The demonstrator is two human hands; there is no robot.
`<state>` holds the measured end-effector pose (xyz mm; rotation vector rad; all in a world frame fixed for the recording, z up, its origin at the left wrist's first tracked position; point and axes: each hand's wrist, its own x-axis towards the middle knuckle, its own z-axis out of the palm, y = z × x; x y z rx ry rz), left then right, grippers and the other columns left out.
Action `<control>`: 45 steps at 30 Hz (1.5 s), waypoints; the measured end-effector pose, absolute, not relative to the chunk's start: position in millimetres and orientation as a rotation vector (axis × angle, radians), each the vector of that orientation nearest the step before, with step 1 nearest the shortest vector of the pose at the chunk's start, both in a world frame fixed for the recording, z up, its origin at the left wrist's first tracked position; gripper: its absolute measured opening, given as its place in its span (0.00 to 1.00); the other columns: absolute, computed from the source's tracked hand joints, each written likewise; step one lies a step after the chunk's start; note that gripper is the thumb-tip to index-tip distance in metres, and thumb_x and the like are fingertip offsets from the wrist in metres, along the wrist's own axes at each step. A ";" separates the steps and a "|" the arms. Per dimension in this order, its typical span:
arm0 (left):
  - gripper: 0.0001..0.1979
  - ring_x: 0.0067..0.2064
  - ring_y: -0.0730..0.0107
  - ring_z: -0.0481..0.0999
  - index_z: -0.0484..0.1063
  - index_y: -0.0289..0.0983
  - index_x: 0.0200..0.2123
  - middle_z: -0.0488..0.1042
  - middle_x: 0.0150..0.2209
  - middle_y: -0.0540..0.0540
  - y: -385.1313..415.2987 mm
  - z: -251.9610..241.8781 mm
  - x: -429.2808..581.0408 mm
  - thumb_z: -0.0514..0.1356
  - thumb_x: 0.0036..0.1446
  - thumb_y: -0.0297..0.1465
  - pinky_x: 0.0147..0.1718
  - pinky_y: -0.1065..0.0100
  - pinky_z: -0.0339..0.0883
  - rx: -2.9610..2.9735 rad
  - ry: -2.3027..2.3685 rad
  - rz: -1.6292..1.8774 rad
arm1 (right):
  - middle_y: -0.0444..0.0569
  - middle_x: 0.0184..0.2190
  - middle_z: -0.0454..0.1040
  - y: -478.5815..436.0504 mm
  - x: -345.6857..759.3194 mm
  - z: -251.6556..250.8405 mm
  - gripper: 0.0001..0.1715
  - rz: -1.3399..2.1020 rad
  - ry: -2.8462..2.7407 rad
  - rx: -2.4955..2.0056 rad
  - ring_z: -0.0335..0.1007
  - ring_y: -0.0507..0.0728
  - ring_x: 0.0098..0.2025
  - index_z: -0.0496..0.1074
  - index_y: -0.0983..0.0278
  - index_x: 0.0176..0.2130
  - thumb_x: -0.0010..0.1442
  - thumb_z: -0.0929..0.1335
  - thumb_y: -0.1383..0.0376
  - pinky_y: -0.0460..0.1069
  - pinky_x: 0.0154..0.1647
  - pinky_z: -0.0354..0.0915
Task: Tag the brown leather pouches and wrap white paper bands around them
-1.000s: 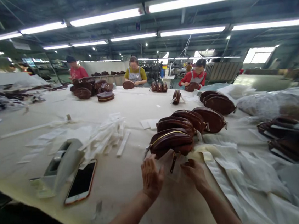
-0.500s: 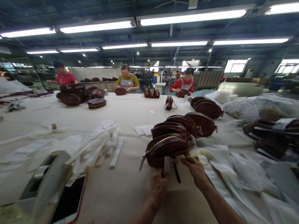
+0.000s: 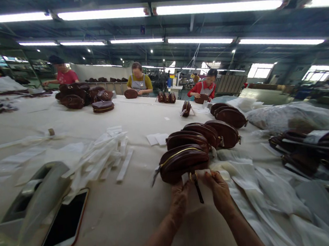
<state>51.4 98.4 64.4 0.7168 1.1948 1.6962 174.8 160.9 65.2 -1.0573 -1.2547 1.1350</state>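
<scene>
A brown leather bag with a gold zipper stands in front of me, nearest in a row of similar bags. From its near end hangs a dark pull strap on a gold ring. A white paper strip lies across that end by the ring. My left hand is closed on the strip's left part, just under the bag. My right hand pinches the strip's right end between thumb and fingers.
White paper strips, a tape dispenser and a phone lie on the left. White wrapping sheets and plastic-covered bags are on the right. Three people work across the table, near more brown bags.
The view has tilted and shifted a little. Both hands stay at the bag's near end, and the white strip now shows spread out on both sides of the gold ring.
</scene>
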 end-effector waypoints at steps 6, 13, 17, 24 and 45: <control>0.16 0.51 0.53 0.70 0.77 0.36 0.38 0.77 0.42 0.43 98.2 63.3 38.7 0.62 0.49 0.41 0.58 0.58 0.55 0.811 1.262 1.757 | 0.42 0.25 0.67 159.8 161.4 71.7 0.25 1.127 -1.254 -1.106 0.60 0.53 0.30 0.73 0.64 0.29 0.45 0.71 0.45 0.47 0.32 0.59; 0.16 0.52 0.57 0.70 0.75 0.36 0.41 0.75 0.44 0.44 105.9 64.0 44.6 0.60 0.53 0.40 0.55 0.62 0.60 0.803 1.280 1.786 | 0.42 0.26 0.67 159.6 158.3 76.2 0.25 1.139 -1.236 -1.107 0.59 0.54 0.32 0.73 0.64 0.29 0.44 0.72 0.45 0.48 0.35 0.59; 0.17 0.43 0.61 0.73 0.76 0.36 0.38 0.76 0.37 0.46 104.6 70.3 38.9 0.66 0.46 0.39 0.44 0.67 0.67 0.787 1.316 1.740 | 0.41 0.26 0.67 146.1 154.7 75.1 0.22 1.206 -1.224 -1.080 0.59 0.52 0.31 0.72 0.63 0.31 0.47 0.71 0.48 0.47 0.34 0.58; 0.15 0.25 0.73 0.65 0.74 0.33 0.27 0.69 0.22 0.52 86.6 75.6 15.1 0.68 0.38 0.37 0.25 0.74 0.60 0.778 1.512 1.596 | 0.42 0.30 0.75 112.2 140.6 67.3 0.19 1.491 -1.092 -1.016 0.68 0.54 0.32 0.73 0.61 0.34 0.46 0.73 0.52 0.47 0.33 0.64; 0.13 0.31 0.69 0.70 0.75 0.34 0.32 0.74 0.28 0.49 88.5 83.2 0.6 0.67 0.39 0.32 0.32 0.72 0.63 0.834 1.395 1.492 | 0.44 0.33 0.80 112.3 118.1 58.3 0.18 1.489 -0.902 -0.937 0.73 0.60 0.40 0.79 0.60 0.33 0.38 0.77 0.59 0.56 0.48 0.66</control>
